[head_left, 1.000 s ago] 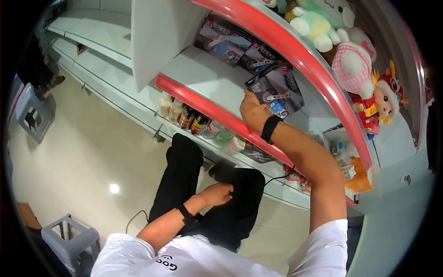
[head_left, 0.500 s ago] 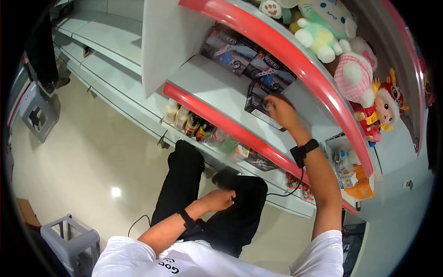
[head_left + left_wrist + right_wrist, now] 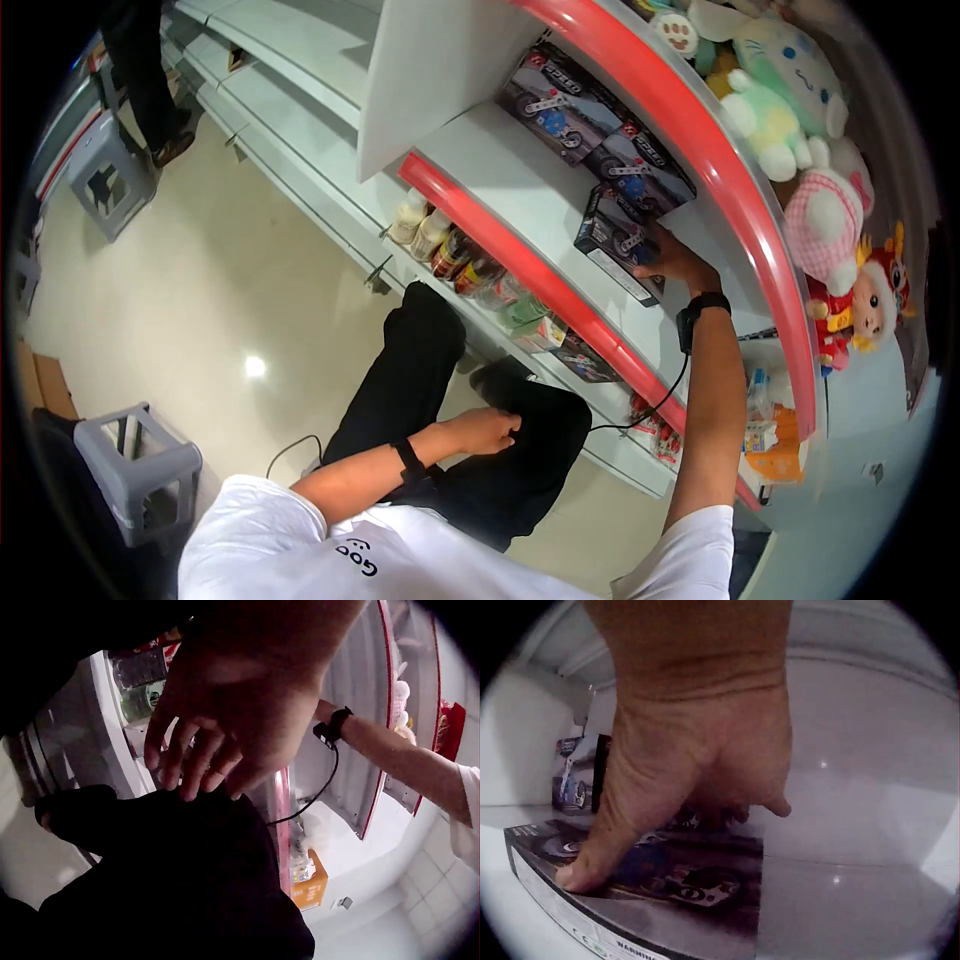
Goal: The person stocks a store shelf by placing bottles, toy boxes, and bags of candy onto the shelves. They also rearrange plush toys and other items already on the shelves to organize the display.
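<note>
My right hand point(image 3: 680, 262) rests on top of a dark toy box point(image 3: 620, 240) lying flat on the shelf. In the right wrist view the thumb of the hand point(image 3: 697, 765) touches the top of the box point(image 3: 690, 900) near its white-labelled edge, the other fingers partly hidden beyond the palm. Two similar boxes point(image 3: 560, 105) stand upright against the shelf's back. My left hand point(image 3: 482, 431) lies over the black trouser leg, holding nothing; in the left wrist view the fingers of this hand point(image 3: 232, 720) are loosely bent.
A red-edged shelf point(image 3: 520, 250) holds the boxes, with bottles point(image 3: 430, 235) on the level below. Plush toys point(image 3: 825, 215) sit on the upper shelf at right. Grey stools point(image 3: 140, 470) stand on the floor at left. A cable point(image 3: 640, 425) runs from the right wrist.
The box tilted up by my right hand a second ago now lies flat, and the hand has settled on its top. The head view has shifted; the left hand stays on the leg.
</note>
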A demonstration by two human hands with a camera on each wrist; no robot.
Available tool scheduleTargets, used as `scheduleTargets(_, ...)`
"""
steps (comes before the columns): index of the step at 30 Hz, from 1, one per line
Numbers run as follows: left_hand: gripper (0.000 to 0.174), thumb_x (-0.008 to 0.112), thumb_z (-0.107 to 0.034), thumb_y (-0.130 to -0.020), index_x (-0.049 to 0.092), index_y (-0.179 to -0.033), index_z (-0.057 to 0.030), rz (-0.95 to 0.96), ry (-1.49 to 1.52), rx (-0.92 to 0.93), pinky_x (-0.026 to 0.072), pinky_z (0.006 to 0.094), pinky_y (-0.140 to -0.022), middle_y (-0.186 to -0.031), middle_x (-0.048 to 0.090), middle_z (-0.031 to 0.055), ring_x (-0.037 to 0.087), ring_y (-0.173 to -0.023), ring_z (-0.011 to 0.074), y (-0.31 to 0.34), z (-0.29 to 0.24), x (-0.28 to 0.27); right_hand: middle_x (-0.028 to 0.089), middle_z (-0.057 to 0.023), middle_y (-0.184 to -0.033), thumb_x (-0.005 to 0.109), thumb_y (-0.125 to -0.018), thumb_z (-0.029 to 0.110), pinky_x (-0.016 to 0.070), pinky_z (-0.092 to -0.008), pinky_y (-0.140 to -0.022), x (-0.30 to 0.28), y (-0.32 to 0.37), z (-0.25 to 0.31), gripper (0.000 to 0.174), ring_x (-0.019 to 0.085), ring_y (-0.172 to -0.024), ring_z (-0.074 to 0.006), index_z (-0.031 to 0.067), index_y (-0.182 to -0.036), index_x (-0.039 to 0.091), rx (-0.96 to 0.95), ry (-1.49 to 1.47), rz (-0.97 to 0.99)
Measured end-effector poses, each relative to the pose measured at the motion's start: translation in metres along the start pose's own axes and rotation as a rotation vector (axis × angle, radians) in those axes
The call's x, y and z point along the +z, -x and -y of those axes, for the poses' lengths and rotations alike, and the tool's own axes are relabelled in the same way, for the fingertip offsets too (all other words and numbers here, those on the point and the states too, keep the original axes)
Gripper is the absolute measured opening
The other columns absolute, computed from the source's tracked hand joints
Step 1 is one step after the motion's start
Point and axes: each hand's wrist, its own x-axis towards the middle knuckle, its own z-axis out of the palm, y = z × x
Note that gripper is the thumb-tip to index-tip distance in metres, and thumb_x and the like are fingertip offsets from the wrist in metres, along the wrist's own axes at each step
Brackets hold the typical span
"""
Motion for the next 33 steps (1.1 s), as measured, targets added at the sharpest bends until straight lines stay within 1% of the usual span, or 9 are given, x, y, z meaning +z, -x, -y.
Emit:
scheduleTargets(2, 0.024, 0.060, -0.018, -0.084, 0.054, -0.100, -0.0024, 0.041, -0.018, -0.028, 0.0480, 0.0431, -0.070, -0.084, 0.063, 0.0137, 0.062, -0.081, 0.0339, -0.001, -0.002, -0.003, 0.028, -0.0177, -0.149, 0.084, -0.054, 0.019, 0.0215, -0.0358, -0.112, -0.003, -0.005, 0.009, 0.115, 0.026, -0.138, -0.0288, 0.0059, -0.146, 0.017, 0.028, 0.083, 0.013)
scheduleTargets(6, 0.023, 0.060, -0.018, -0.084, 0.054, -0.100, -0.0024, 0.031, -0.014, -0.020, 0.0480, 0.0439, -0.069, -0.083, 0.064, 0.0138, 0.062, -0.081, 0.0341, -0.003, -0.004, -0.003, 0.026, -0.0192, -0.149, 0.090, -0.046, 0.026, 0.0218, -0.0391, -0.112, -0.002, -0.023, -0.004, 0.131, 0.025, -0.138, -0.0308, 0.0098, -0.148, 0.009, -0.009, 0.028, 0.090)
scheduleTargets(10, 0.024, 0.060, -0.020, -0.083, 0.054, -0.099, -0.0029, 0.053, -0.031, -0.034, 0.0482, 0.0439, -0.069, -0.083, 0.064, 0.0136, 0.063, -0.081, 0.0341, -0.005, -0.006, -0.004, 0.034, -0.0205, -0.144, 0.091, -0.040, 0.034, 0.0223, -0.0500, -0.109, 0.004, -0.024, -0.009, 0.136, 0.031, -0.134, -0.0365, 0.0106, -0.148, 0.010, -0.126, 0.230, -0.076)
scheduleTargets(12, 0.024, 0.060, -0.020, -0.083, 0.054, -0.098, -0.0031, 0.058, -0.018, -0.031, 0.0482, 0.0440, -0.069, -0.083, 0.063, 0.0136, 0.062, -0.081, 0.0342, -0.005, -0.005, 0.000, 0.035, -0.0227, -0.142, 0.090, -0.040, 0.040, 0.0254, -0.0542, -0.106, 0.006, -0.002, 0.012, 0.134, 0.032, -0.131, -0.0396, 0.0122, -0.147, 0.014, -0.394, 0.087, -0.385)
scheduleTargets(16, 0.024, 0.060, -0.020, -0.083, 0.054, -0.098, -0.0030, 0.055, -0.042, 0.013, 0.0480, 0.0445, -0.069, -0.084, 0.063, 0.0140, 0.062, -0.082, 0.0346, -0.005, -0.004, 0.002, 0.033, -0.0244, -0.138, 0.087, -0.050, 0.037, 0.0277, -0.0500, -0.105, 0.042, -0.003, 0.031, 0.121, 0.033, -0.129, -0.0358, 0.0180, -0.147, 0.017, 0.229, 0.557, -0.811)
scheduleTargets(17, 0.023, 0.060, -0.020, -0.083, 0.054, -0.098, -0.0029, 0.089, -0.046, 0.005, 0.0480, 0.0446, -0.069, -0.085, 0.062, 0.0142, 0.062, -0.082, 0.0347, -0.002, -0.005, 0.003, 0.031, -0.0204, -0.139, 0.085, -0.055, 0.036, 0.0282, -0.0513, -0.103, 0.051, -0.006, 0.028, 0.115, 0.032, -0.129, -0.0323, 0.0197, -0.146, 0.018, 0.251, 0.616, -0.874)
scheduleTargets(21, 0.024, 0.060, -0.020, -0.083, 0.054, -0.098, -0.0031, 0.104, -0.048, -0.023, 0.0481, 0.0447, -0.070, -0.087, 0.062, 0.0146, 0.062, -0.083, 0.0349, 0.003, -0.003, 0.004, 0.037, -0.0159, -0.134, 0.076, -0.072, 0.026, 0.0305, -0.0501, -0.098, 0.050, -0.013, 0.031, 0.090, 0.036, -0.124, -0.0324, 0.0200, -0.145, 0.024, 0.215, 0.637, -0.961)
scheduleTargets(25, 0.025, 0.060, -0.020, -0.083, 0.053, -0.099, -0.0031, 0.087, -0.057, -0.034, 0.0482, 0.0452, -0.071, -0.090, 0.062, 0.0151, 0.062, -0.085, 0.0353, 0.003, -0.004, -0.001, 0.039, -0.0136, -0.134, 0.076, -0.072, 0.027, 0.0332, -0.0497, -0.096, 0.031, -0.035, 0.024, 0.083, 0.038, -0.121, -0.0327, 0.0197, -0.142, 0.032, 0.257, 0.610, -0.947)
scheduleTargets(33, 0.026, 0.060, -0.022, -0.083, 0.054, -0.100, -0.0044, 0.066, -0.072, -0.024, 0.0483, 0.0460, -0.071, -0.091, 0.062, 0.0152, 0.062, -0.086, 0.0357, 0.003, 0.000, 0.000, 0.045, -0.0164, -0.124, 0.077, -0.070, 0.025, 0.0409, -0.0486, -0.089, 0.017, -0.051, 0.010, 0.075, 0.046, -0.112, -0.0367, 0.0214, -0.136, 0.041, 0.030, 0.646, -1.058)
